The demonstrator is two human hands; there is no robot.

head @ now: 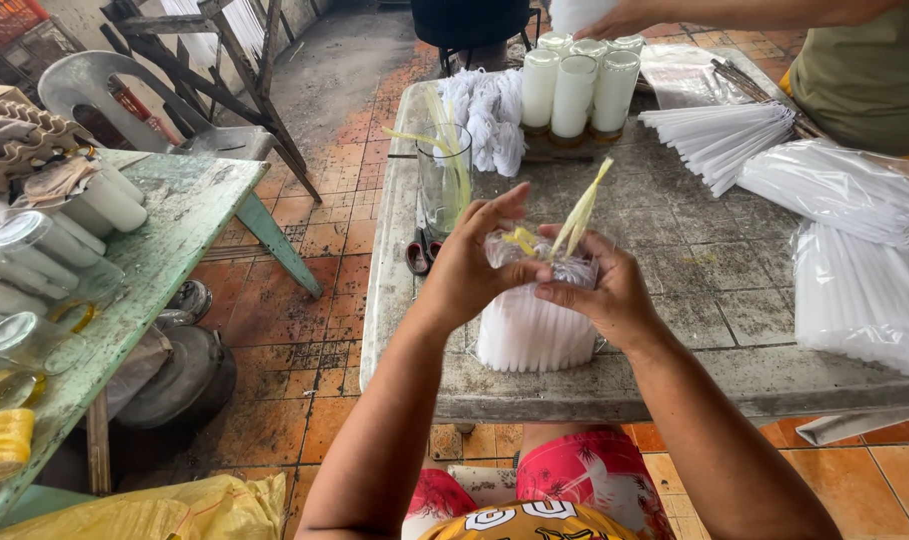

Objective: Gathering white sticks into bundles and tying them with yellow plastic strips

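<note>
The grey concrete bench [734, 300] is the landmark here, worn and marked in squares. On its right side lie large clear bags of white sticks [854, 290] (candles, by the look of them), and a fan of loose white sticks [719, 140] rests further back. At the far edge of the bench stand white-filled glass jars [579, 90] in a tight group, with another person's hand [614, 20] reaching over them. Left of the jars lies a heap of white wicks or string [489, 115], and nearer the bench's left edge an empty drinking glass [442, 180] holds pale yellow strips.

At the near edge of the bench stands the bundle of white sticks [534, 330], wrapped in a clear plastic bag whose mouth is gathered at the top. The left hand [469, 265] pinches that gathered plastic from the left side, fingers closed on it. The right hand [599, 290] grips it from the right, closed around the neck, with a yellow tie strip [582, 210] rising from between the two hands.

The step in hand appears to be tying the bag shut. The next move likely calls for keeping the neck pinched tight while the strip is wound round and knotted, without letting the plastic slip open.
</note>
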